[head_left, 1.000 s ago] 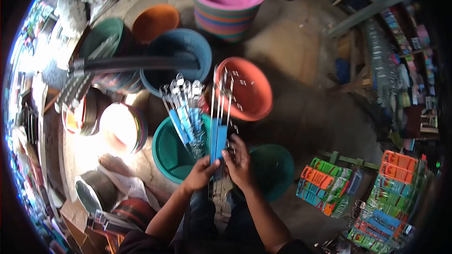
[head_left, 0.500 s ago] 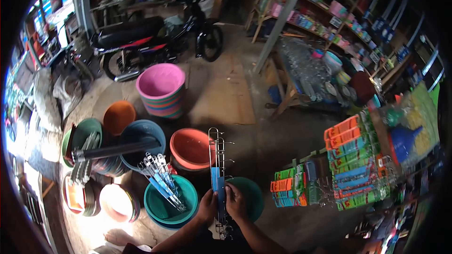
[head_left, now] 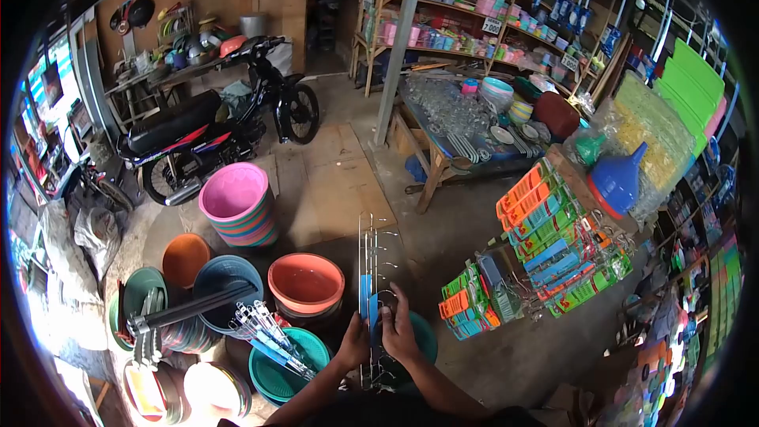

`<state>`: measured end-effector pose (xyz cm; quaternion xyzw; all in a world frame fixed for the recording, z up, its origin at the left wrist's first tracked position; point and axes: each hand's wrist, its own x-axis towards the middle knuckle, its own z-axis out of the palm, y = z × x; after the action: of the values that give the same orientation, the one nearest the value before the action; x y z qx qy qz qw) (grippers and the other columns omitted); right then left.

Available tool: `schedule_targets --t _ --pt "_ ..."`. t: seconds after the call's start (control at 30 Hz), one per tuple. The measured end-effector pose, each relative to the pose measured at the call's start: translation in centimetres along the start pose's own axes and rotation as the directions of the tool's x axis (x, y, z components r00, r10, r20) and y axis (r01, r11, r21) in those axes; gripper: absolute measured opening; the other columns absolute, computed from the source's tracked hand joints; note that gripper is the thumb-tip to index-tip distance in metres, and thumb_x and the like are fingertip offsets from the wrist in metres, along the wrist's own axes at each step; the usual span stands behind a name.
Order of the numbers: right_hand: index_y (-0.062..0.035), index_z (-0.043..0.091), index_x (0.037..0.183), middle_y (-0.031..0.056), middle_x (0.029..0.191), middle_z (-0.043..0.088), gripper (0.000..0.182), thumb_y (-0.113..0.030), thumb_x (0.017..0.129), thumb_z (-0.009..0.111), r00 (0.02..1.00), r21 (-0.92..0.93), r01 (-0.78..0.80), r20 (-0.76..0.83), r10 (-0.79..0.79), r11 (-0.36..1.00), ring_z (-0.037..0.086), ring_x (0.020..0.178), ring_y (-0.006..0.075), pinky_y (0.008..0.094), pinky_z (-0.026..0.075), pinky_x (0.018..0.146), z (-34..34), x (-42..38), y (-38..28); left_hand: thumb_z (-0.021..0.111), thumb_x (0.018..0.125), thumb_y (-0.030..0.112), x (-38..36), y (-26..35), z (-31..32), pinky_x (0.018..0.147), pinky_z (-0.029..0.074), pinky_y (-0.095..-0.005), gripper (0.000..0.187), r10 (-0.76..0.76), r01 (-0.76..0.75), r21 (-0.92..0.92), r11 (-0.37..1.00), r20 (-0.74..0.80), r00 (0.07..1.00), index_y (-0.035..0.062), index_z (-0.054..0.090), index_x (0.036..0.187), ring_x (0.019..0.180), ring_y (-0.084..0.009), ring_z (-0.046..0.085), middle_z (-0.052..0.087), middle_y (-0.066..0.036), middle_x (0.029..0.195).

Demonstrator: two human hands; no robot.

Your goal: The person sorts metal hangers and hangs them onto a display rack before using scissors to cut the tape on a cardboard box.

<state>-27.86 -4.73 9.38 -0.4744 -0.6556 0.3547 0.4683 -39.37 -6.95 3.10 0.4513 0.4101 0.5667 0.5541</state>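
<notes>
An upright wire hook rack (head_left: 373, 308) with blue labels and a row of curved hooks stands in front of me. My left hand (head_left: 353, 344) is closed around its left side, low on the blue part. At the right edge of the rack is my right hand (head_left: 402, 336), its thumb near the label and its index finger stretched upward, apart from the thumb. Just left of my arms, a bundle of similar metal racks with blue labels (head_left: 273, 340) leans in a green basin (head_left: 294, 386). Another green basin (head_left: 425, 340) is partly hidden behind my right hand.
A red-orange basin (head_left: 306, 281), a blue bucket (head_left: 229, 273) and a stack of pink-topped buckets (head_left: 235, 194) stand ahead on the left. Packaged goods (head_left: 553, 257) hang at the right. Farther back are a motorcycle (head_left: 213, 130), a low table (head_left: 451, 111) and a post (head_left: 401, 47).
My view has tilted up and shifted right, showing more shelves. My right hand's index finger has lifted and straightened away from the rack, while my left hand keeps its hold.
</notes>
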Motion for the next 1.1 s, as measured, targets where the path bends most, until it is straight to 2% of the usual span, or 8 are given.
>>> schedule_targets --t 0.07,0.23,0.27,0.37,0.4,0.5,0.8,1.1 --pt "-0.0039 0.029 0.145 0.0049 0.092 0.053 0.046 -0.008 0.102 0.044 0.996 0.234 -0.092 0.02 0.089 0.968 0.052 0.083 0.0097 0.0248 0.045 0.078 -0.2 0.1 -1.4 0.042 0.102 0.007 0.3 1.5 0.2 0.095 0.046 -0.0283 0.04 -0.012 0.026 -0.103 0.994 0.142 0.99 0.0048 0.033 0.141 0.109 -0.0162 0.054 0.053 -0.009 0.124" --pt "-0.0043 0.032 0.142 0.0048 0.097 0.055 0.049 -0.008 0.097 0.053 0.998 0.305 -0.059 0.023 0.054 0.951 0.056 0.086 0.0092 0.0248 0.048 0.078 0.1 0.4 -1.7 0.046 0.1 0.002 1.5 0.2 -0.1 0.097 0.048 -0.0328 0.05 0.061 -0.033 -0.162 0.986 0.166 0.984 0.0051 0.025 0.145 0.114 -0.0192 0.054 0.049 -0.011 0.131" --pt "-0.0045 0.034 0.141 0.0042 0.096 0.055 0.055 -0.005 0.093 0.06 0.998 0.284 -0.07 0.012 0.069 0.956 0.056 0.087 0.0093 0.0251 0.049 0.077 -0.1 0.3 -1.9 0.035 0.107 0.021 1.7 0.1 0.4 0.091 0.048 -0.0292 0.035 -0.012 0.065 -0.404 0.912 0.132 0.991 0.0049 0.038 0.137 0.107 -0.0168 0.055 0.056 -0.009 0.12" --pt "-0.0044 0.039 0.138 0.0028 0.096 0.055 0.064 -0.004 0.084 0.074 0.993 0.266 -0.065 -0.08 0.089 0.962 0.057 0.087 0.0088 0.0245 0.049 0.073 -2.1 0.4 -3.2 0.042 0.103 0.017 2.7 3.8 2.8 0.083 0.05 -0.0303 0.026 0.072 -0.056 -0.291 0.955 0.042 0.997 0.0034 0.046 0.125 0.097 -0.0154 0.057 0.058 -0.007 0.108" --pt "-0.0038 0.043 0.133 0.0019 0.096 0.055 0.058 -0.004 0.084 0.074 0.989 0.33 -0.065 -0.101 0.104 0.942 0.057 0.085 0.008 0.0241 0.049 0.072 -2.8 0.3 -3.1 0.049 0.098 0.006 3.1 3.1 2.7 0.072 0.05 -0.0271 0.023 0.142 -0.139 0.053 0.989 -0.064 0.988 0.0035 0.046 0.121 0.085 -0.012 0.058 0.058 -0.003 0.1" --pt "-0.0033 0.055 0.117 -0.0006 0.093 0.057 0.039 -0.003 0.084 0.074 0.969 0.323 -0.053 -0.21 0.127 0.945 0.056 0.08 0.0057 0.0233 0.048 0.07 -6.2 0.1 -2.2 0.052 0.093 -0.001 4.3 2.0 3.4 0.062 0.046 -0.023 0.028 0.094 -0.088 0.143 0.986 -0.032 0.995 0.0041 0.046 0.12 0.076 -0.0085 0.056 0.056 -0.001 0.092" --pt "-0.004 0.056 0.11 -0.0018 0.089 0.058 0.028 0.0 0.086 0.07 0.869 0.435 0.032 -0.457 0.19 0.9 0.055 0.078 0.005 0.023 0.046 0.069 -18.5 -0.3 -2.1 0.05 0.096 0.004 7.7 1.2 14.5 0.056 0.042 -0.0219 0.026 -0.061 0.062 -0.051 0.997 0.015 0.998 0.0061 0.045 0.122 0.067 -0.0061 0.05 0.052 0.0 0.084" --pt "0.0005 0.051 0.121 0.0053 0.098 0.062 0.034 -0.002 0.09 0.066 0.902 0.411 -0.037 -0.378 0.207 0.911 0.065 0.086 0.0132 0.0285 0.054 0.076 -26.0 0.4 0.2 0.052 0.098 0.008 13.5 0.7 23.8 0.054 0.038 -0.0214 0.014 0.242 -0.237 0.068 0.969 -0.071 0.968 0.0088 0.046 0.11 0.062 -0.0048 0.046 0.05 0.002 0.078"
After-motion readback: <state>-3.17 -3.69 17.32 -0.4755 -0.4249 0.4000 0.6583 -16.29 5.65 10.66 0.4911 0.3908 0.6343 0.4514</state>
